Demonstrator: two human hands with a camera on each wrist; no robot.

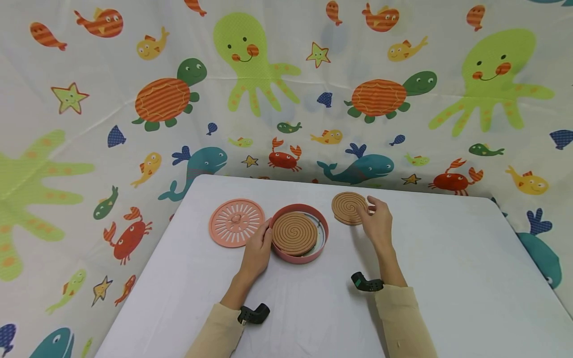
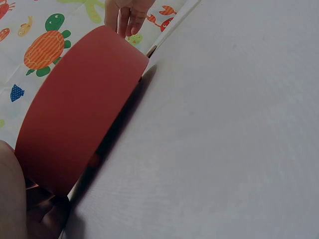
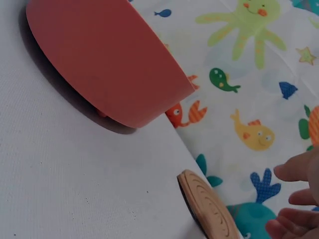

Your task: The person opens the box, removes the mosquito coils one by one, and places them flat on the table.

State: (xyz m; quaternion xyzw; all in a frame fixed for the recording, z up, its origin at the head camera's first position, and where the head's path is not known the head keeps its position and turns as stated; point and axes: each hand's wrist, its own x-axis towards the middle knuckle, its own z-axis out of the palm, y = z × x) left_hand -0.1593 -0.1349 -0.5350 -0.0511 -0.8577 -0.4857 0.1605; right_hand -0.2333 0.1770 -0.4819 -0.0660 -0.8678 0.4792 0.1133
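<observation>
My left hand [image 1: 256,248] grips the left side of a round, shallow red mosquito-coil box [image 1: 325,229], thumb at the rim and fingers curled under it. Inside lies a brown mosquito coil [image 1: 294,233], shifted toward the left wall. The box's plain outer wall [image 2: 79,104] fills much of the left wrist view. A second mosquito coil [image 1: 346,208] lies flat on the table to the right of the box. Beside its right edge hovers my right hand [image 1: 378,221], fingers loosely bent. In the right wrist view a gap shows between those fingers and the coil [image 3: 207,206].
A slotted pink lid [image 1: 237,223] with a small central knob lies left of the box. The white table [image 1: 447,268] ends at the back against a curtain [image 1: 309,74] printed with sea animals. A black wrist camera [image 1: 367,282] sits on each forearm.
</observation>
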